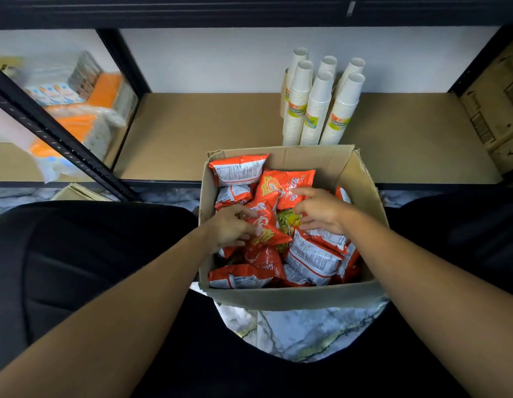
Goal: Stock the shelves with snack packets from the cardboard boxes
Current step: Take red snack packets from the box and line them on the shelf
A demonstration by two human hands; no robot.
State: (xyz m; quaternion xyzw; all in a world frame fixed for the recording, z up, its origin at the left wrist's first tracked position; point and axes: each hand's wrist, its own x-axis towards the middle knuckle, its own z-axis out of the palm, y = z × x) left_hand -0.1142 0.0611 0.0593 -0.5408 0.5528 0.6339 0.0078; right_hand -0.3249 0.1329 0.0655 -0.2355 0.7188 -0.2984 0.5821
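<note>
— What's behind your open brown cardboard box point(292, 297)?
— Tall white paper-cup stacks point(314, 110) on the tan shelf board point(206, 133). Inside, your left hand point(229, 228) pinches a crinkly orange packet point(265, 225); right hand point(324, 215) spread open.

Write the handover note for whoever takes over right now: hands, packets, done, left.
Left hand: grips one orange-red foil snack packet atop the pile.
Right hand: open, fingers spread over neighbouring packets, holding nothing.
Things: open brown cardboard box on the floor between the knees, heaped with such packets.
Done: nothing visible; the brown shelf board ahead shows no snack packets, just stacks of white paper cups.
Left: lift the packets out and line them on the shelf.
</note>
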